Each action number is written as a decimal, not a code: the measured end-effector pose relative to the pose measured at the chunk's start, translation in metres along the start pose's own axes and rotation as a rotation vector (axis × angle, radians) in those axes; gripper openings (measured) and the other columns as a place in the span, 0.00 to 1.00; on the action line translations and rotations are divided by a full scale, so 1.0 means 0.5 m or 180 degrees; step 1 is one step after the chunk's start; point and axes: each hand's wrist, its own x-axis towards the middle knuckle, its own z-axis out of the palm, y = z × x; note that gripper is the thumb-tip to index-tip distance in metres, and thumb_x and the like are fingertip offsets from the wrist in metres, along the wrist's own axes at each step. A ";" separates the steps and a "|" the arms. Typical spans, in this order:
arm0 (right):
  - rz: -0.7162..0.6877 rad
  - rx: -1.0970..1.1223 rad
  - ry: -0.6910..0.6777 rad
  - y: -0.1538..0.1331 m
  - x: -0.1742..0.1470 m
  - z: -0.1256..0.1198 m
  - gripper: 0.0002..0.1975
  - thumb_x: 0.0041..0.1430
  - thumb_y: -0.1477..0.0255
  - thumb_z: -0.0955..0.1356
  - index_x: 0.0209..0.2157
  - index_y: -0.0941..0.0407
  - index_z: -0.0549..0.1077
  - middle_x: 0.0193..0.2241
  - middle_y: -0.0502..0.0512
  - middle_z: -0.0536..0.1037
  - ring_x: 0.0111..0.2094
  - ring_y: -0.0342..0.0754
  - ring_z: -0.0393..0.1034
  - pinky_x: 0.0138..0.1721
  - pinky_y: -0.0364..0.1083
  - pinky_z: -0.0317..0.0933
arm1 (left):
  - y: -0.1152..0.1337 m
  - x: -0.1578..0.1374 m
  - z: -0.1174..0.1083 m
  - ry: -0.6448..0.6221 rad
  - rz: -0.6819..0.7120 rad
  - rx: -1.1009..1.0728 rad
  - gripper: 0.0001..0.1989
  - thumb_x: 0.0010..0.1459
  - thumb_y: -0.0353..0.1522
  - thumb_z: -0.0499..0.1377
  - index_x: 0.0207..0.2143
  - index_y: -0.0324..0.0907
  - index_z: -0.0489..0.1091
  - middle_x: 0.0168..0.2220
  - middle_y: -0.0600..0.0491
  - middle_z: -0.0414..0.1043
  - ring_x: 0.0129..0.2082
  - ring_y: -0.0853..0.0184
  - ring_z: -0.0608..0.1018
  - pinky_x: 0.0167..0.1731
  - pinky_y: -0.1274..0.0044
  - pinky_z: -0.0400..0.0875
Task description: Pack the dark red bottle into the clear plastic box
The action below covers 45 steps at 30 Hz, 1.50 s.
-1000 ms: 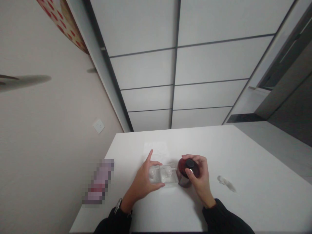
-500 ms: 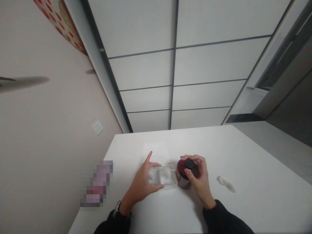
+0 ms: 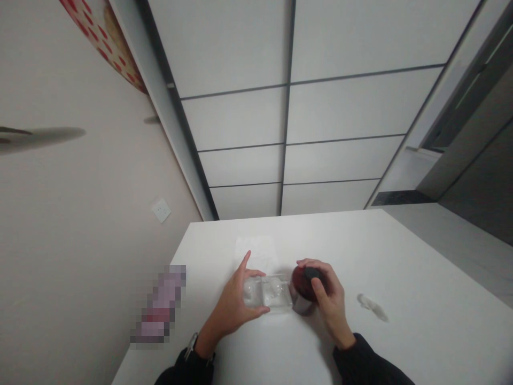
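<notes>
White bench: left grip holding clear two-section container by its sides; right grip clasping top of adjacent dark-red, black-knobbed vessel.

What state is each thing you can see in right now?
Clear container: spanned by the left hand; whether lidded, unclear.
Dark red jar: looks upright, black top piece on, gripped by the right hand.
Whitish strip: crumpled, lying on the table.
Pale sheet: flat beyond the container.
Wall socket: nothing plugged in.
Panelled doors: appear shut.
Pixelated item: cannot tell.
</notes>
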 end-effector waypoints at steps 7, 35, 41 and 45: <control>-0.0274 -0.0336 0.0027 0.016 -0.009 -0.012 0.15 0.74 0.57 0.66 0.48 0.50 0.80 0.44 0.58 0.87 0.47 0.60 0.83 0.59 0.63 0.69 | -0.007 -0.003 0.005 0.0047 -0.0093 -0.0074 0.69 0.45 0.25 0.76 0.77 0.51 0.35 0.60 0.47 0.75 0.62 0.53 0.74 0.71 0.56 0.55; 0.0429 -0.1995 -0.1705 0.186 0.162 -0.062 0.09 0.56 0.60 0.76 0.33 0.51 0.82 0.32 0.53 0.83 0.33 0.54 0.77 0.39 0.52 0.70 | -0.015 -0.006 0.005 0.0036 -0.0202 -0.0089 0.65 0.44 0.27 0.78 0.75 0.51 0.42 0.61 0.45 0.75 0.64 0.50 0.73 0.72 0.53 0.54; 0.0419 -0.2138 -0.2027 0.209 0.147 -0.065 0.09 0.58 0.64 0.75 0.41 0.50 0.83 0.38 0.53 0.83 0.39 0.54 0.76 0.44 0.52 0.68 | -0.027 -0.014 0.000 0.0097 0.0085 0.0045 0.54 0.48 0.41 0.81 0.71 0.50 0.57 0.67 0.40 0.69 0.70 0.42 0.67 0.72 0.46 0.54; 0.0425 -0.2209 -0.2059 0.212 0.149 -0.069 0.11 0.57 0.66 0.76 0.43 0.50 0.83 0.38 0.53 0.82 0.39 0.54 0.76 0.43 0.51 0.68 | -0.035 -0.031 -0.014 0.0084 0.0434 0.0093 0.55 0.50 0.53 0.76 0.73 0.53 0.54 0.75 0.39 0.53 0.76 0.39 0.54 0.73 0.42 0.49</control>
